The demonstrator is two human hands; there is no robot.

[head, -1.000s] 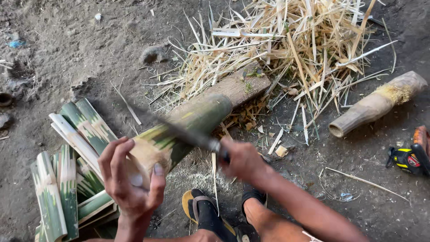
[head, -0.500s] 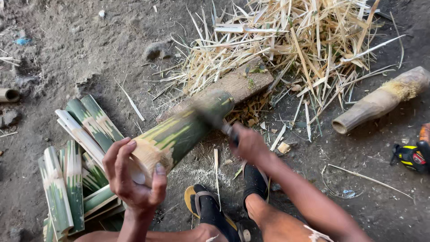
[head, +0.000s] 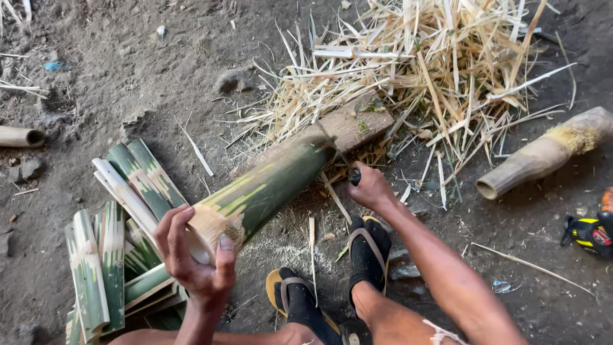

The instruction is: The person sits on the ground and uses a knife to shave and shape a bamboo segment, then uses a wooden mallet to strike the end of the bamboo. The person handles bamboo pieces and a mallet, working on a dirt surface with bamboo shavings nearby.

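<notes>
A thick green bamboo section [head: 268, 188] lies tilted, its far end resting on a flat wooden block [head: 354, 121]. My left hand [head: 191, 255] cups the near cut end of the bamboo section. My right hand [head: 370, 186] grips the dark handle of a blade [head: 338, 158], whose edge lies along the far right side of the bamboo. My two feet in dark socks and sandals [head: 332, 281] rest on the dirt just below.
Split green bamboo slats [head: 115, 255] are stacked at the lower left. A heap of pale shavings [head: 434, 70] lies behind the block. A hollow bamboo stump [head: 543, 156] lies right, a black and yellow tool [head: 590, 233] at the right edge, a tube end [head: 22, 136] left.
My right hand has swung the blade from across the bamboo's near half down along its side to the far end. The left hand has stayed on the cut end.
</notes>
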